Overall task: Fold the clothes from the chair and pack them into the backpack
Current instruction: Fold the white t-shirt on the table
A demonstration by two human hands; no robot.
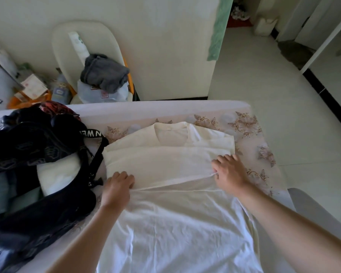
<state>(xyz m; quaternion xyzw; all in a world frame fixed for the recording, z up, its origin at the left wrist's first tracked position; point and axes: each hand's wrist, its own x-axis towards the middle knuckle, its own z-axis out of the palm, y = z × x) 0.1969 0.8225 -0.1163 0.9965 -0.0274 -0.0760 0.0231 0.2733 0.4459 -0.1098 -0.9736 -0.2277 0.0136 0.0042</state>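
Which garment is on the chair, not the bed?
The crumpled grey garment on the chair; the white shirt lies flat on the bed, held by left hand and right hand.

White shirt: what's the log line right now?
step: folding | left hand: pinches white shirt fold | right hand: pinches same fold | backpack: open alongside

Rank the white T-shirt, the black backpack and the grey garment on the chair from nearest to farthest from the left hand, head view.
1. white T-shirt: gripped by the left hand itself.
2. black backpack: just to its left, on the bed.
3. grey garment: on the chair beyond the bed.
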